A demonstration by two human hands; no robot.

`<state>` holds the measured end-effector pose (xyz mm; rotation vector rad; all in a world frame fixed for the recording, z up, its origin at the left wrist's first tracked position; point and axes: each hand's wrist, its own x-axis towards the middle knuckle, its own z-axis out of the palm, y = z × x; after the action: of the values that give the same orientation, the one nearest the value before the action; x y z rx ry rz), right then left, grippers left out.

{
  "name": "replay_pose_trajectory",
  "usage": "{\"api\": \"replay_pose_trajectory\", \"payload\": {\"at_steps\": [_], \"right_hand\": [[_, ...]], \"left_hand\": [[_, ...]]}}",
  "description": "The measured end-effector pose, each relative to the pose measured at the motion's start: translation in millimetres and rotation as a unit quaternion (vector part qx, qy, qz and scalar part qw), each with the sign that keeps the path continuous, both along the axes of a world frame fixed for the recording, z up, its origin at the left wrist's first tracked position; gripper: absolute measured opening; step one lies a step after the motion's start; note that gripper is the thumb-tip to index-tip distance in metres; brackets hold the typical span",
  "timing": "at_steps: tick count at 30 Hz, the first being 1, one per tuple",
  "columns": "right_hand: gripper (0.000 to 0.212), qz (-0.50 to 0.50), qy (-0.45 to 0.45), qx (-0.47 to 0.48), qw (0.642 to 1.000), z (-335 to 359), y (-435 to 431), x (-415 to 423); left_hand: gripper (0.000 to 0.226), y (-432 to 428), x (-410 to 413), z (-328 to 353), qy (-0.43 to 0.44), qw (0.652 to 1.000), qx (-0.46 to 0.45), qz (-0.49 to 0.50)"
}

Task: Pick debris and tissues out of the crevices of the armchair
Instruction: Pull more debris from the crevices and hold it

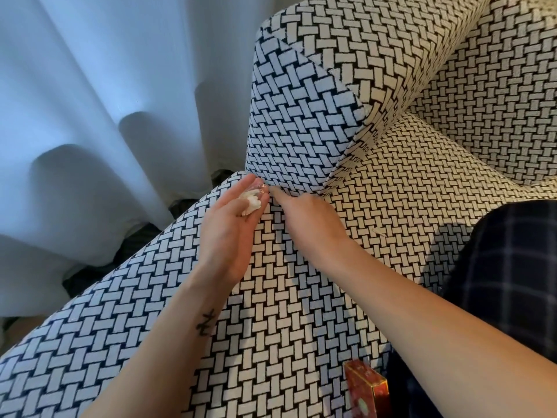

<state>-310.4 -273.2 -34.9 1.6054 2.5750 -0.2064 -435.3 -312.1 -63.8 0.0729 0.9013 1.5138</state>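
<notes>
The left hand [229, 236] holds a crumpled tissue [250, 203] in curled fingers, just left of the armchair [301, 297] crevice [291, 193]. The right hand [310, 221] reaches to that seam, but I cannot tell whether it grips anything.

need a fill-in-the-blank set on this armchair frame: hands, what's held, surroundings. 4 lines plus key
1. The left hand holds a crumpled ___ tissue.
2. The right hand points one ___ at a crevice of the armchair.
3. The box at the picture's bottom edge is ___.
4. In the picture, the curtain hangs on the armchair's ___ side.
Missing words: white; finger; red; left.
</notes>
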Motion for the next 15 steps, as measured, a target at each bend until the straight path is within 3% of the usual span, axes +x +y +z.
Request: {"api": "replay_pose_trajectory", "payload": {"at_steps": [6,15], "right_hand": [[0.040,-0.005,-0.051,0.051,0.997,-4,8,-12],[0.038,-0.022,-0.021,0.046,0.999,-11,13,-7]], "left_hand": [[0.033,5,-3,5,-0.040,0.999,-0.012,0.025],[0.038,4,-6,6,-0.050,0.999,-0.011,0.019]]}}
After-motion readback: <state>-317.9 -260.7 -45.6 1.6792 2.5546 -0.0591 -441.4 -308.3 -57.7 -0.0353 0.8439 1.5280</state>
